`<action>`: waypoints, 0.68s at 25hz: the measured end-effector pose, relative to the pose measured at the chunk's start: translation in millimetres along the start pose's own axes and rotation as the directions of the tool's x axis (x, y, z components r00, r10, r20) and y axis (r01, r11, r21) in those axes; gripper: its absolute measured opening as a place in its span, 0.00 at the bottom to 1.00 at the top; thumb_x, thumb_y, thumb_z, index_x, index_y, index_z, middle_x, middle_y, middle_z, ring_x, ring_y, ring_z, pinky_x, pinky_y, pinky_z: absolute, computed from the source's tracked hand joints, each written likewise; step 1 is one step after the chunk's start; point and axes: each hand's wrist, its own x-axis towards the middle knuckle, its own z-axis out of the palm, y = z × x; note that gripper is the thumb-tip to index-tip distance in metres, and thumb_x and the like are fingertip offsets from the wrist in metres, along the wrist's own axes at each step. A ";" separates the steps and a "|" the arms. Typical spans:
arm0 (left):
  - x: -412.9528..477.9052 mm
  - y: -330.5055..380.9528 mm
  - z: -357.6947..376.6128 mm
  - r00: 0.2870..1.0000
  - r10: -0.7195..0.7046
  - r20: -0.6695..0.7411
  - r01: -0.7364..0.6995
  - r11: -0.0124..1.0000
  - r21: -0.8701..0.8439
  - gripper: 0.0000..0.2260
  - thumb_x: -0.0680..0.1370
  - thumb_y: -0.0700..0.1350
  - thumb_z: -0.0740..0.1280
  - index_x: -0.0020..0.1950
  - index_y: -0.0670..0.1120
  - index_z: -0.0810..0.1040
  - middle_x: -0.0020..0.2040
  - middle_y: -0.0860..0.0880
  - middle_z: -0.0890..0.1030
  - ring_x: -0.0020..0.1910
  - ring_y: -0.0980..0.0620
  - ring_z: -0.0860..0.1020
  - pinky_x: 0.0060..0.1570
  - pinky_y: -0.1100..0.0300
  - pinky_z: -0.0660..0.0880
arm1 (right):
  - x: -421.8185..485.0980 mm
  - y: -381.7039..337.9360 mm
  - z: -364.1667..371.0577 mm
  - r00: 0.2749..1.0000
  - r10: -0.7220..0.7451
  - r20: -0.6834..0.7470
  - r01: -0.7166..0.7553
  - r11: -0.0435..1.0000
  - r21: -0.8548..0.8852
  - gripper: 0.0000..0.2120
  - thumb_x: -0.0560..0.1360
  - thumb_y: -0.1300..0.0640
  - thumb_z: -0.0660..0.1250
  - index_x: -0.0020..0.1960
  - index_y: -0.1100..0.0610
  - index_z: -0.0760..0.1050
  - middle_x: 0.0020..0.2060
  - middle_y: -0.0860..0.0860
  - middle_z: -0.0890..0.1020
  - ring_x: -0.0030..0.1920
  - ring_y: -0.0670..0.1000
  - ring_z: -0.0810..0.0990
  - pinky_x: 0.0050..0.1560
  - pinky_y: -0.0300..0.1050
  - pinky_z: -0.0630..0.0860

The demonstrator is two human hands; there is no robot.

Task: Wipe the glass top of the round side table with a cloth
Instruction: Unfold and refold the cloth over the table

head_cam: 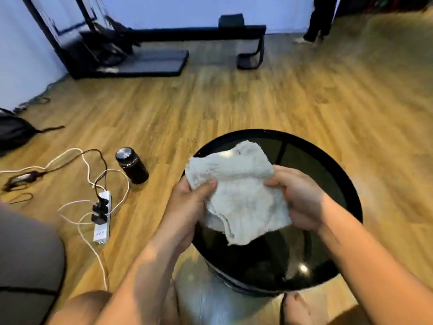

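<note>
Far left on the wooden floor (164, 109) lies a white power strip (102, 218) with several cables (77, 158) looping out of it, and just beyond it stands a black flask (132, 165) with a metal cap, well apart from the work. Next comes the left hand (189, 202), its thumb pressed over the near left edge of the cloth (241, 193) and its fingers curled beneath, so it grips the fabric firmly. The cloth, a pale, nubbly towel, is bunched and partly folded between the two hands, held over the left half of the round side table (351, 207); whether its hanging lower corner touches the glass cannot be told. The right hand (297, 198) pinches the cloth's right edge, fingers closed round a fold. Under and to the right of them the dark glass top (311, 165) shows bare and reflective, with a small glint of light near the front rim. The step in hand looks like readying the cloth, gathering or folding it into a pad, with wiping itself not yet begun. The next move likely calls for one hand to take the cloth flat under the palm, lower it onto the glass and sweep it across, covering the surface out to the rim.
</note>
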 end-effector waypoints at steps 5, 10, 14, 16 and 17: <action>-74.8 39.7 -2.6 0.991 -0.107 -0.077 0.127 0.932 0.340 0.18 0.78 0.45 0.69 0.63 0.47 0.66 0.49 0.47 0.81 0.39 0.48 0.80 0.29 0.61 0.73 | -96.3 -10.5 26.5 0.991 -0.135 -0.014 0.124 0.938 -0.325 0.31 0.73 0.66 0.67 0.68 0.40 0.68 0.46 0.58 0.83 0.49 0.57 0.84 0.52 0.57 0.80; -121.3 69.5 -2.2 0.956 -0.045 0.291 -0.128 0.827 0.547 0.35 0.66 0.42 0.81 0.68 0.57 0.68 0.60 0.50 0.77 0.56 0.49 0.79 0.44 0.58 0.80 | -148.2 -33.2 37.2 0.972 -0.235 0.024 0.220 0.861 -0.458 0.27 0.69 0.67 0.75 0.65 0.53 0.77 0.44 0.49 0.87 0.47 0.49 0.86 0.52 0.50 0.82; -137.4 82.6 6.2 0.949 0.275 0.153 -0.277 0.500 0.821 0.23 0.65 0.45 0.81 0.56 0.54 0.77 0.55 0.50 0.78 0.56 0.49 0.76 0.52 0.55 0.73 | -162.2 -47.1 51.2 0.889 -0.457 0.025 0.246 0.431 -0.868 0.25 0.63 0.56 0.80 0.58 0.45 0.79 0.46 0.43 0.84 0.50 0.46 0.82 0.53 0.44 0.78; -141.2 91.4 3.1 0.921 0.366 0.130 -0.303 0.467 0.831 0.16 0.65 0.50 0.81 0.48 0.55 0.80 0.51 0.50 0.78 0.52 0.49 0.76 0.45 0.57 0.70 | -160.9 -54.0 59.4 0.829 -0.557 0.053 0.299 0.361 -0.883 0.18 0.65 0.57 0.76 0.52 0.43 0.80 0.46 0.42 0.84 0.49 0.46 0.80 0.50 0.42 0.75; -141.6 96.0 -1.3 0.914 0.385 0.128 -0.312 0.465 0.829 0.14 0.65 0.51 0.81 0.45 0.54 0.80 0.50 0.49 0.76 0.51 0.49 0.75 0.43 0.59 0.69 | -158.1 -57.4 61.7 0.822 -0.565 0.072 0.324 0.360 -0.875 0.15 0.66 0.57 0.74 0.49 0.42 0.80 0.46 0.44 0.83 0.49 0.46 0.80 0.48 0.38 0.73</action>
